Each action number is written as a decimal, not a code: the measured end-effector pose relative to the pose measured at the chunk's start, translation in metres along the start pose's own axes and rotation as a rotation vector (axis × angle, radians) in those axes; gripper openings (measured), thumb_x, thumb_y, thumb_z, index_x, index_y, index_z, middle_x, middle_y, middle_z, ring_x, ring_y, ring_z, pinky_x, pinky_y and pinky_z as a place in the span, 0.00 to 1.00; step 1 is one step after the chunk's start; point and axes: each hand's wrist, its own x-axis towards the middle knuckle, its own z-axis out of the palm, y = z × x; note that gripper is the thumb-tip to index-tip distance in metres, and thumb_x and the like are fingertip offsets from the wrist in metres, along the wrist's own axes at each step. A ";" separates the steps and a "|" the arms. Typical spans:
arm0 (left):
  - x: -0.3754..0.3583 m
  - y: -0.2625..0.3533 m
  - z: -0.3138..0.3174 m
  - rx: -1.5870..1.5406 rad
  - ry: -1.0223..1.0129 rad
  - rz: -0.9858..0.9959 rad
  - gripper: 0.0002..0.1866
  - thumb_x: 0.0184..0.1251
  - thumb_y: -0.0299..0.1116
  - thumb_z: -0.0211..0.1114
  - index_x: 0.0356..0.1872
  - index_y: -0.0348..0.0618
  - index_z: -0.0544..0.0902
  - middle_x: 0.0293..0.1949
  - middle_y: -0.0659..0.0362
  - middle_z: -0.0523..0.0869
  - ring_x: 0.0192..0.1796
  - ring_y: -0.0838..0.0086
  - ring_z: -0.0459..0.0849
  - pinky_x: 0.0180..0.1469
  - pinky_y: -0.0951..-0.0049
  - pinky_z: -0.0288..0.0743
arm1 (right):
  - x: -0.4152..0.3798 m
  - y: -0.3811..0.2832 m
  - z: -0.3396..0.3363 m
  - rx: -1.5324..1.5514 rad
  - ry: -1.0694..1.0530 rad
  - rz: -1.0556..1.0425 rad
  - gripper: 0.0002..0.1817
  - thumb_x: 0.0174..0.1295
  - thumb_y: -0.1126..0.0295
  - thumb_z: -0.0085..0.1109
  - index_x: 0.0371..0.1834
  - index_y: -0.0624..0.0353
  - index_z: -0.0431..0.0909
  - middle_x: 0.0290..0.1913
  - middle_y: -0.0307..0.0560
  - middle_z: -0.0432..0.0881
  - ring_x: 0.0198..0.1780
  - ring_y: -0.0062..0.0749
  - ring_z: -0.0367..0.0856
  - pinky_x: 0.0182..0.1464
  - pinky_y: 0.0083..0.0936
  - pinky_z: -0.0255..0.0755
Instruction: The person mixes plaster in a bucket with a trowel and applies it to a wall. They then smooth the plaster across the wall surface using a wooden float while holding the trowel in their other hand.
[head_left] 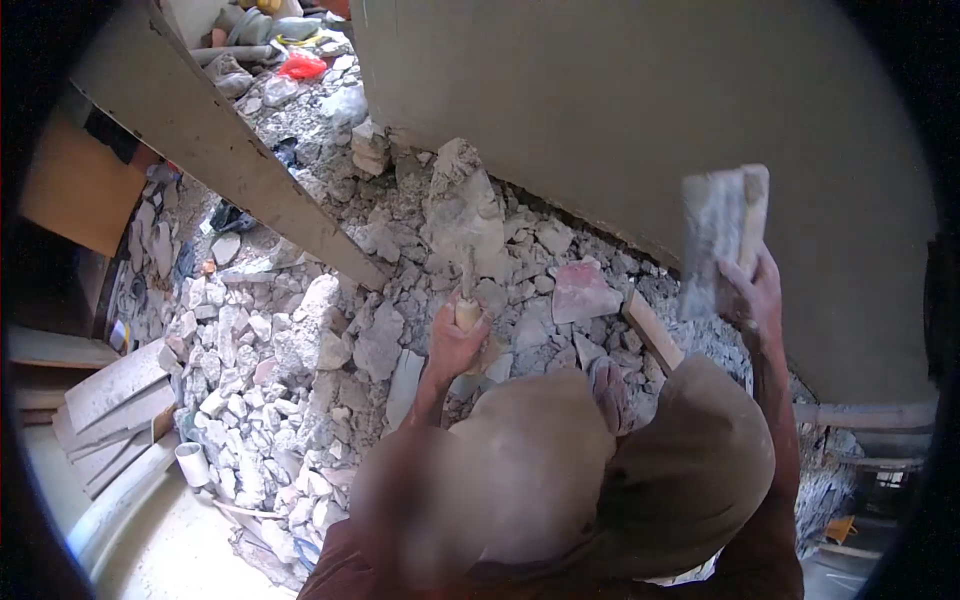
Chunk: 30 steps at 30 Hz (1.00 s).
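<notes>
My left hand [452, 348] is closed round the wooden handle of a trowel [466, 225], whose blade points away from me over the rubble with a lump of grey mortar [455, 160] at its far end. On the other side, my right hand [757, 292] grips a plastering float [712, 235], a flat rectangular tool with a pale bar along its back. The float is raised in front of the smooth grey wall [620, 110] and overlaps it in this view. My bent knees [690, 430] are below, between both arms.
Broken rubble [370, 340] covers the ground. A leaning post [240, 150] slants down at the left. Near the lower left lie stacked boards [120, 405] and a white pipe end [192, 464]. Bags and a red plastic piece [302, 66] lie far back.
</notes>
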 end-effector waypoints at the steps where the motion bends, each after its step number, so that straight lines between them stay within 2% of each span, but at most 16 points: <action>1: 0.001 0.002 0.000 0.003 0.005 0.004 0.11 0.61 0.32 0.69 0.41 0.41 0.78 0.27 0.61 0.82 0.27 0.75 0.82 0.31 0.72 0.75 | 0.007 -0.015 0.017 0.000 -0.030 -0.040 0.28 0.61 0.70 0.65 0.64 0.66 0.70 0.52 0.45 0.82 0.50 0.27 0.81 0.55 0.24 0.75; 2: -0.001 0.010 -0.001 0.003 -0.009 -0.025 0.12 0.61 0.33 0.69 0.42 0.41 0.78 0.28 0.60 0.83 0.30 0.74 0.82 0.34 0.71 0.76 | 0.010 -0.029 0.035 0.002 -0.033 -0.043 0.28 0.61 0.70 0.65 0.64 0.66 0.70 0.52 0.45 0.82 0.50 0.27 0.81 0.55 0.24 0.75; 3: -0.001 0.020 0.000 -0.003 -0.011 -0.051 0.13 0.61 0.33 0.69 0.43 0.40 0.78 0.30 0.59 0.83 0.33 0.73 0.83 0.38 0.70 0.77 | 0.015 -0.043 0.054 0.091 -0.055 -0.140 0.26 0.60 0.70 0.67 0.61 0.66 0.72 0.49 0.45 0.83 0.48 0.26 0.82 0.52 0.23 0.76; 4: 0.001 0.034 -0.001 -0.010 0.007 -0.040 0.13 0.61 0.33 0.69 0.43 0.40 0.78 0.30 0.59 0.83 0.33 0.73 0.83 0.38 0.70 0.77 | 0.023 -0.056 0.070 0.183 -0.077 -0.243 0.24 0.60 0.69 0.68 0.57 0.66 0.74 0.46 0.45 0.84 0.47 0.26 0.83 0.49 0.23 0.76; 6: -0.003 0.056 -0.005 0.025 0.024 0.055 0.17 0.62 0.35 0.70 0.48 0.39 0.78 0.33 0.57 0.84 0.37 0.71 0.83 0.43 0.69 0.77 | 0.029 -0.070 0.096 0.131 -0.082 -0.346 0.20 0.60 0.70 0.68 0.53 0.66 0.75 0.43 0.43 0.84 0.44 0.24 0.82 0.47 0.22 0.76; 7: -0.003 0.048 -0.004 0.025 0.035 0.052 0.17 0.62 0.35 0.70 0.48 0.39 0.78 0.33 0.57 0.84 0.37 0.71 0.83 0.43 0.69 0.77 | 0.031 -0.074 0.106 0.077 -0.083 -0.434 0.17 0.60 0.71 0.68 0.49 0.65 0.77 0.40 0.41 0.84 0.42 0.22 0.81 0.45 0.22 0.76; 9: -0.003 0.035 -0.006 0.212 0.089 0.193 0.19 0.62 0.35 0.70 0.50 0.38 0.77 0.35 0.57 0.84 0.37 0.70 0.83 0.43 0.68 0.77 | 0.034 -0.076 0.122 0.053 -0.103 -0.456 0.14 0.60 0.71 0.68 0.45 0.65 0.77 0.38 0.41 0.83 0.40 0.21 0.79 0.43 0.22 0.75; 11: -0.009 0.033 -0.011 0.207 0.094 0.173 0.20 0.62 0.36 0.70 0.52 0.38 0.77 0.36 0.56 0.84 0.37 0.68 0.83 0.44 0.67 0.77 | 0.040 -0.075 0.137 0.035 -0.116 -0.532 0.12 0.59 0.70 0.69 0.38 0.63 0.76 0.32 0.40 0.80 0.34 0.19 0.74 0.38 0.23 0.72; 15: -0.017 0.065 -0.024 0.260 0.106 0.201 0.21 0.61 0.35 0.69 0.52 0.37 0.76 0.40 0.51 0.84 0.40 0.63 0.83 0.46 0.64 0.76 | 0.052 -0.076 0.153 0.005 -0.131 -0.583 0.13 0.59 0.68 0.69 0.38 0.64 0.76 0.31 0.42 0.79 0.35 0.20 0.75 0.38 0.24 0.72; 19: -0.019 0.056 -0.033 0.228 0.075 0.147 0.20 0.61 0.33 0.68 0.51 0.36 0.75 0.40 0.48 0.82 0.42 0.58 0.83 0.47 0.62 0.76 | 0.061 -0.075 0.164 -0.008 -0.111 -0.572 0.15 0.58 0.67 0.70 0.38 0.63 0.75 0.29 0.45 0.78 0.32 0.24 0.74 0.37 0.27 0.72; 22: -0.019 0.057 -0.034 0.267 0.153 0.242 0.20 0.59 0.32 0.68 0.50 0.36 0.75 0.40 0.46 0.82 0.43 0.55 0.82 0.48 0.61 0.75 | 0.067 -0.075 0.170 -0.071 -0.067 -0.604 0.15 0.57 0.66 0.71 0.36 0.63 0.74 0.29 0.47 0.77 0.31 0.26 0.73 0.36 0.28 0.72; 24: -0.021 0.063 -0.036 0.269 0.074 0.049 0.26 0.56 0.32 0.70 0.56 0.34 0.75 0.53 0.41 0.80 0.57 0.45 0.79 0.60 0.58 0.72 | 0.069 -0.076 0.173 -0.093 -0.038 -0.628 0.16 0.57 0.66 0.72 0.35 0.62 0.74 0.28 0.47 0.76 0.30 0.26 0.73 0.35 0.28 0.71; 28: -0.024 0.052 -0.031 0.322 0.174 0.063 0.28 0.57 0.33 0.70 0.58 0.34 0.74 0.57 0.40 0.79 0.62 0.44 0.76 0.64 0.57 0.70 | 0.073 -0.076 0.179 -0.140 0.058 -0.718 0.17 0.56 0.65 0.74 0.33 0.61 0.72 0.27 0.47 0.75 0.30 0.29 0.73 0.33 0.29 0.71; 30: -0.027 0.050 -0.033 0.307 0.170 -0.031 0.29 0.58 0.34 0.70 0.60 0.35 0.74 0.60 0.39 0.78 0.65 0.44 0.74 0.67 0.56 0.67 | 0.076 -0.075 0.180 -0.141 0.084 -0.733 0.17 0.56 0.65 0.74 0.33 0.61 0.72 0.27 0.47 0.75 0.29 0.31 0.74 0.33 0.30 0.71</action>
